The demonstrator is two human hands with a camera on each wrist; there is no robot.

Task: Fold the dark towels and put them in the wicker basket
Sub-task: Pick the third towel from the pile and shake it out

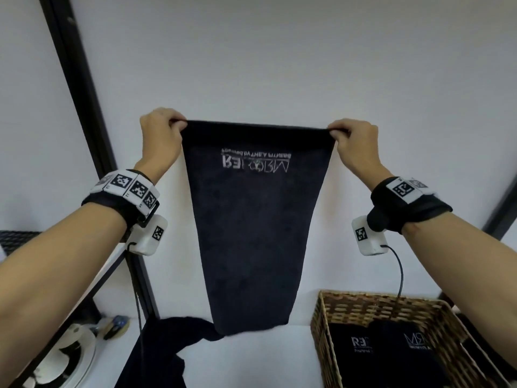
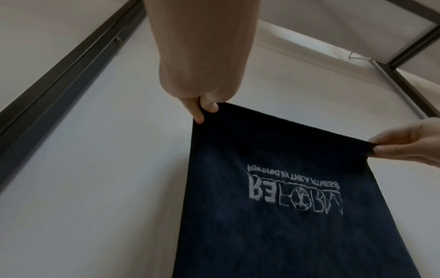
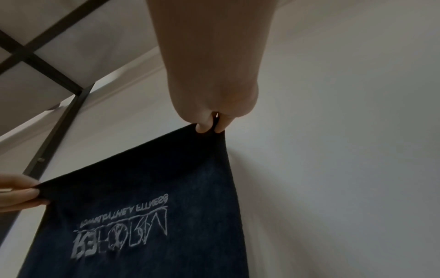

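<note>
Both hands pinch the dark towel [image 1: 256, 219] at its top corners, left hand [image 1: 161, 135], right hand [image 1: 354, 141]; soft, limp cloth, best held by corners.

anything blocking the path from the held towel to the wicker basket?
Nothing visible does. Left hand and right hand pinch the top corners of the dark towel, hanging open. The wicker basket, lower right, is open-topped; the folded towels already inside leave room on top.
</note>
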